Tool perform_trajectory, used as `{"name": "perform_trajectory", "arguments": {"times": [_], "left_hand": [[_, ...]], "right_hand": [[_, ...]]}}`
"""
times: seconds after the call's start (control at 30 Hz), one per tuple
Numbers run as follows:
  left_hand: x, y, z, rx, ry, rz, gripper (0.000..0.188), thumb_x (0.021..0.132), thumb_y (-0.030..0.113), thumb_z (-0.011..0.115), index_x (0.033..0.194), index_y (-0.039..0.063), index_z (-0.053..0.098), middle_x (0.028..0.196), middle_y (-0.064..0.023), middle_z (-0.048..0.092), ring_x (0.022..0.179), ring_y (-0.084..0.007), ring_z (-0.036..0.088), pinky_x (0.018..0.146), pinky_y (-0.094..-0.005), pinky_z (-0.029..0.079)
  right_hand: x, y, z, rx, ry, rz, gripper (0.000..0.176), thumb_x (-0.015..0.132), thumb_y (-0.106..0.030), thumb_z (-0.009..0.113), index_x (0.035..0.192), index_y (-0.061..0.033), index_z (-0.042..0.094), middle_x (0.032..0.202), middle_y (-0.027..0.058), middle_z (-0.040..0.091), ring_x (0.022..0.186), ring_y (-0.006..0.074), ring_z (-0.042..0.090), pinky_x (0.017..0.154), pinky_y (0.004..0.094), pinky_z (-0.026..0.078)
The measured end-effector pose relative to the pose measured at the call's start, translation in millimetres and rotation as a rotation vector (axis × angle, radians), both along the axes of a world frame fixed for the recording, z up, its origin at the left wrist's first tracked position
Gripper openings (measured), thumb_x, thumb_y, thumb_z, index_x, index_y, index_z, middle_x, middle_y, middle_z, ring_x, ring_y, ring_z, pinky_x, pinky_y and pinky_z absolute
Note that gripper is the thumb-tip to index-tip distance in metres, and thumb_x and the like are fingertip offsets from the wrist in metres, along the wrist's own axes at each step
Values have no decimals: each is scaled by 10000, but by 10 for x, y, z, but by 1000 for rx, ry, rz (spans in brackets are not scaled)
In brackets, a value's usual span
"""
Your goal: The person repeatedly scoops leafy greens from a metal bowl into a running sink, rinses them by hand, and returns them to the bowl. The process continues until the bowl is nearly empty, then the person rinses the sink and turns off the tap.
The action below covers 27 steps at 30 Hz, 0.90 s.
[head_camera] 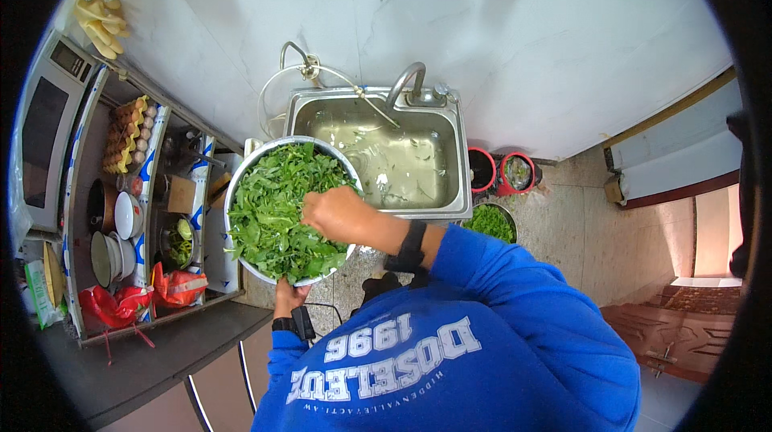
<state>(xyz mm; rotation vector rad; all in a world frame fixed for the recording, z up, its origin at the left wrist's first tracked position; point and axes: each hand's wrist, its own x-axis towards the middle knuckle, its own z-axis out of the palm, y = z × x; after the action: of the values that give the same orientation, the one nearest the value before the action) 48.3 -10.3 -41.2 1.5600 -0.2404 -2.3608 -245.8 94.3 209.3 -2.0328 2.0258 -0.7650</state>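
Observation:
A large metal basin (234, 251) heaped with leafy greens (283, 191) is beside the sink's left end. My left hand (291, 296) grips the basin's near rim from below; its fingers are partly hidden under the edge. Over the right side of the heap, my right hand (338, 214) rests with curled fingers against the leaves. Its fingertips are hidden, so whether leaves are caught in them does not show. The stainless steel sink (398, 158) holds shallow water with a few loose leaf bits. A curved faucet (410, 79) stands at its back edge.
A thin hose (338, 73) runs from a wall tap into the sink. On the left, a shelf unit holds egg trays (125, 136), bowls (128, 215) and red bags (117, 305). Right of the sink are two red-rimmed bins (516, 173) and a container of greens (490, 224).

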Motion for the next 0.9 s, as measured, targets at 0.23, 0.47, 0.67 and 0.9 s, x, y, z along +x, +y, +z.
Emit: {"name": "perform_trajectory", "arguments": {"times": [0.23, 0.47, 0.67, 0.9], "left_hand": [[183, -102, -307, 34, 12, -4, 435, 964, 388, 399, 1233, 76, 540, 1213, -100, 601, 1031, -278, 616, 855, -427, 539], [119, -11, -120, -43, -36, 82, 431, 959, 357, 427, 1242, 48, 529, 1232, -125, 585, 1073, -304, 594, 904, -451, 515], [81, 46, 32, -43, -105, 133, 406, 960, 342, 436, 1214, 46, 549, 1207, -122, 605, 1059, -313, 601, 887, -475, 522], [261, 80, 12, -102, -253, 37, 410, 957, 337, 433, 1221, 47, 552, 1212, -102, 601, 1078, -267, 589, 916, -429, 500]], "right_hand": [[-950, 943, -613, 274, 94, -263, 120, 798, -156, 576, 803, -58, 644, 787, 147, 644, 756, 338, 649, 663, 455, 524], [-2118, 1985, -1468, 646, 119, -498, 190, 727, -120, 605, 872, -5, 648, 952, 214, 636, 893, 378, 635, 775, 452, 525], [-2811, 1430, -2272, 559, 189, -413, 189, 742, -64, 581, 917, -13, 632, 1008, 199, 618, 950, 370, 608, 789, 451, 520], [-3182, 646, -3103, 606, 332, -296, 254, 797, -93, 554, 1030, -69, 654, 1118, 139, 572, 1088, 319, 515, 864, 463, 468]]}}
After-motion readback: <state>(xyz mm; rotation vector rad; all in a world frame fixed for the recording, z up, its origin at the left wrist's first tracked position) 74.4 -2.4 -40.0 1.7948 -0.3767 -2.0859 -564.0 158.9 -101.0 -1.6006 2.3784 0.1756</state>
